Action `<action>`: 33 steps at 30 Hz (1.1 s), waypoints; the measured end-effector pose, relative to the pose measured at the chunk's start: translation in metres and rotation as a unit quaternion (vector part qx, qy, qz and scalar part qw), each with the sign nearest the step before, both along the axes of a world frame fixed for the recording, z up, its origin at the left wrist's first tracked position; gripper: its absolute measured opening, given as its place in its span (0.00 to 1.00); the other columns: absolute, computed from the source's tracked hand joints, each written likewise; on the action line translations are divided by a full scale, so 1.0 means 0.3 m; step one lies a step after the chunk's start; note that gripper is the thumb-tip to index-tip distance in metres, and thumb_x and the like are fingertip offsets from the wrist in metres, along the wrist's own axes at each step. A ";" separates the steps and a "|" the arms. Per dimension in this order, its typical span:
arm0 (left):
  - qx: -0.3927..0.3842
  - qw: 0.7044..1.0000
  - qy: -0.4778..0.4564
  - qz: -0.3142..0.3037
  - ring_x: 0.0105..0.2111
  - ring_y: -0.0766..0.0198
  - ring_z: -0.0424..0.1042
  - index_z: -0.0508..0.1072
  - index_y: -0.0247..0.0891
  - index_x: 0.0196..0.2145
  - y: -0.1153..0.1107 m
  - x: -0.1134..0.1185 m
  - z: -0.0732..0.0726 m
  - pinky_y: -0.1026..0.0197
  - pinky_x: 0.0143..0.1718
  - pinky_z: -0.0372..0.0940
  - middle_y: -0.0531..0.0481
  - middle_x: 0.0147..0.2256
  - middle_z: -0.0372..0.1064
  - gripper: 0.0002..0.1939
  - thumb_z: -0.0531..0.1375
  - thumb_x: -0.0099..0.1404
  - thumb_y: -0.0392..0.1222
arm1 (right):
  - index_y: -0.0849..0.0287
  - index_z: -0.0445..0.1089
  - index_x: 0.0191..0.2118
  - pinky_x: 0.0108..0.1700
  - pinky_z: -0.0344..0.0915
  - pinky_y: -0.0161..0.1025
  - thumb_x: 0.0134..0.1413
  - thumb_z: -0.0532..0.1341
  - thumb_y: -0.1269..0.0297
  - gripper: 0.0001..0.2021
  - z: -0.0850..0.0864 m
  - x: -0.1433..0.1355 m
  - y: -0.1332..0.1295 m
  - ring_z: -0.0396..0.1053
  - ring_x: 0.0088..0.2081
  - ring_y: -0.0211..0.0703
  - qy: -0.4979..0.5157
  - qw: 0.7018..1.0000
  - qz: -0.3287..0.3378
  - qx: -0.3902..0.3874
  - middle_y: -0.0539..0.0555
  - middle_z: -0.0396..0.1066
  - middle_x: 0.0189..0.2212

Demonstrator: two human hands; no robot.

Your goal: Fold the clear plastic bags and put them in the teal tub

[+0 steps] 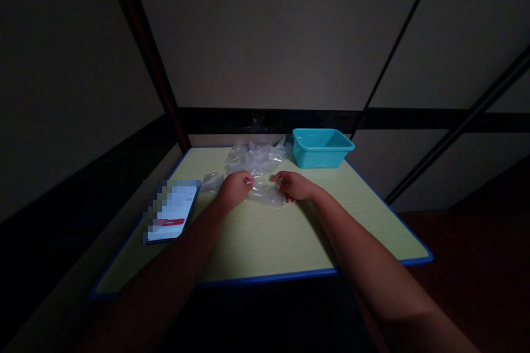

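Near the middle of the table, my left hand [237, 188] is closed, its thumb and fingertips pinched on the edge of a clear plastic bag [267, 194]. My right hand [293, 185] is at the bag's right side with its fingers curled and somewhat apart; the thumb and index finger do not meet. The bag lies low between both hands. Behind them is a crumpled pile of clear plastic bags [259, 157]. Another piece of clear plastic [212, 182] lies just left of my left hand.
A turquoise basket [323, 158] stands at the back right of the pale table [265, 248], which has a blue edge. A tablet with a lit screen [176, 212] lies at the left. Dark-banded wall panels rise behind.
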State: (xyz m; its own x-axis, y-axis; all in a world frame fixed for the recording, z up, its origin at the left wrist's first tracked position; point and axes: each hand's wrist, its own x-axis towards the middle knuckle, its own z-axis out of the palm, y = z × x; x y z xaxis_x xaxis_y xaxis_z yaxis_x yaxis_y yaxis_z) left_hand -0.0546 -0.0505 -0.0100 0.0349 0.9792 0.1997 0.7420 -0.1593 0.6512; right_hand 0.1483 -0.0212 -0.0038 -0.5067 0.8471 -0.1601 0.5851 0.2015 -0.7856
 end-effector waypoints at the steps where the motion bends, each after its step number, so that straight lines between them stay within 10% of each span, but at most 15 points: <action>1: -0.004 1.000 0.004 0.009 0.27 0.64 0.70 0.76 0.35 0.31 0.001 0.000 0.002 0.66 0.28 0.61 0.50 0.27 0.72 0.08 0.57 0.54 0.35 | 0.63 0.62 0.47 0.13 0.53 0.24 0.57 0.52 0.78 0.13 0.002 -0.001 -0.001 0.59 0.12 0.28 0.001 1.000 -0.001 0.001 0.43 0.61 0.15; 25: 0.018 0.992 0.122 0.012 0.47 0.53 0.67 0.74 0.38 0.40 -0.005 0.004 -0.032 0.56 0.50 0.58 0.43 0.45 0.70 0.18 0.66 0.50 0.38 | 0.62 0.65 0.45 0.15 0.55 0.25 0.52 0.56 0.79 0.14 0.005 -0.007 -0.001 0.62 0.13 0.29 -0.014 1.000 -0.005 -0.003 0.45 0.64 0.18; 33: 0.148 0.987 0.013 0.057 0.48 0.57 0.65 0.69 0.34 0.46 0.004 0.011 -0.013 0.57 0.52 0.58 0.41 0.45 0.68 0.13 0.51 0.64 0.35 | 0.61 0.64 0.47 0.15 0.53 0.25 0.52 0.55 0.79 0.16 -0.001 -0.007 0.002 0.60 0.13 0.29 -0.026 0.999 0.006 0.021 0.43 0.61 0.17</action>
